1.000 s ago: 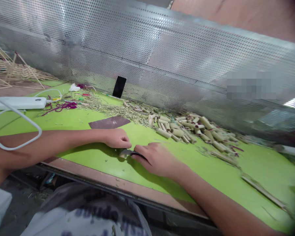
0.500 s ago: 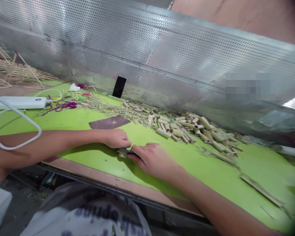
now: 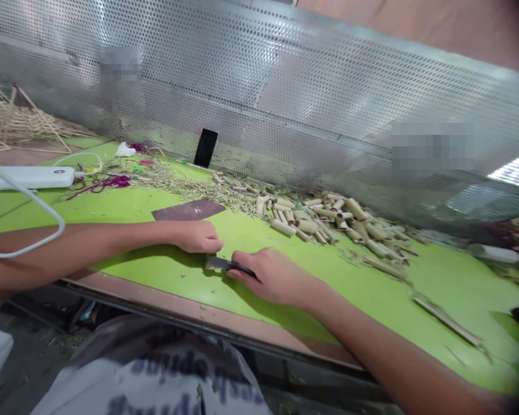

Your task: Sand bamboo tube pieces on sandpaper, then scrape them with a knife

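Observation:
My right hand (image 3: 270, 275) is wrapped round the dark handle of a knife (image 3: 220, 264), its blade pointing left just above the green tabletop (image 3: 155, 265). To the left of it, my left hand (image 3: 201, 237) is closed with the fingers curled under. Whatever it may hold is hidden from view. A small pale bit (image 3: 210, 266) shows at the tip of the blade. Just behind my left hand lies a flat brown sheet (image 3: 188, 211).
Short cut bamboo tubes (image 3: 324, 216) are heaped at the back, beside thin shavings (image 3: 190, 187). A dark phone (image 3: 206, 148) leans on the perforated metal panel (image 3: 251, 121). At left are a white power strip (image 3: 30, 177), its cable and purple string (image 3: 112, 181). A split strip (image 3: 447, 321) lies right.
A gap has opened between my hands. The knife has drawn away from my left hand, and more of its blade and handle shows. The whole view has shifted slightly.

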Action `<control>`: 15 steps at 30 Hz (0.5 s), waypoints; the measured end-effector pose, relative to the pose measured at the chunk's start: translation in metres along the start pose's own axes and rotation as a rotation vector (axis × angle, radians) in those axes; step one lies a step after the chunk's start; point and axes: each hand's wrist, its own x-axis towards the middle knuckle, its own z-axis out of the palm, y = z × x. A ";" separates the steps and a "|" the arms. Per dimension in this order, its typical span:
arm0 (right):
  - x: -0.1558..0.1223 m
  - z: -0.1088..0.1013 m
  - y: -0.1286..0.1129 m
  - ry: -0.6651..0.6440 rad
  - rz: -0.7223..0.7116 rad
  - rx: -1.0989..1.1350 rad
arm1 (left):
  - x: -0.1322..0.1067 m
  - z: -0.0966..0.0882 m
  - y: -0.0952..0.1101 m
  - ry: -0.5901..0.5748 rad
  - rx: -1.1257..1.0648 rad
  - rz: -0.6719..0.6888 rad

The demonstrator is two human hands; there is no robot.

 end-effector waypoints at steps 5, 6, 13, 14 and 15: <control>0.004 -0.001 -0.001 -0.028 -0.003 -0.010 | 0.001 0.003 0.003 0.029 0.011 -0.005; 0.006 0.000 -0.003 -0.019 0.001 -0.013 | 0.001 0.003 0.003 0.034 0.012 -0.006; 0.004 0.000 -0.003 -0.030 -0.005 -0.025 | 0.000 0.003 0.001 0.029 0.005 -0.015; 0.003 0.000 -0.002 -0.042 -0.006 -0.030 | 0.000 0.003 0.001 0.030 0.006 -0.019; 0.003 -0.001 -0.002 -0.050 -0.008 -0.038 | 0.000 0.003 0.001 0.031 0.008 -0.024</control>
